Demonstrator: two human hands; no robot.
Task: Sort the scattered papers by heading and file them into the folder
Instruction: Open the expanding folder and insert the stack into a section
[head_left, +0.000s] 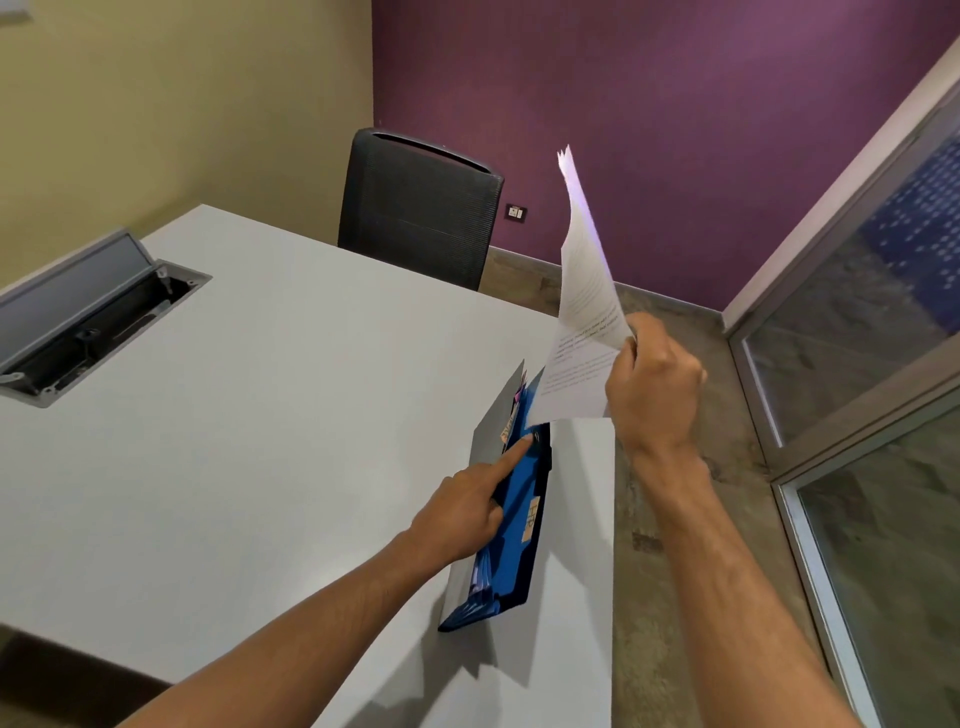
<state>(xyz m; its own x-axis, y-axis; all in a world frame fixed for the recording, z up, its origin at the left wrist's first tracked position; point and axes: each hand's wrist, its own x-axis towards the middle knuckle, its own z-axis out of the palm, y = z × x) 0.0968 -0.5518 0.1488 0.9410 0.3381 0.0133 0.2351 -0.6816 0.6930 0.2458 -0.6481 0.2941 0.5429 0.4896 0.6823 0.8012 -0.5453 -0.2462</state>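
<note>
Standing on edge near the white table's (260, 389) right side, a blue expanding folder (511, 540) is parted by the left hand's (462, 514) extended forefinger; above it, the right hand (652, 384) pinches light, floppy printed papers (584, 332) by their lower edge, likely best steadied low.

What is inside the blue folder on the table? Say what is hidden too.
The blue folder shows blue dividers and labelled tabs, with the left hand pointing in. Any filed sheets are hidden between the dividers.
</note>
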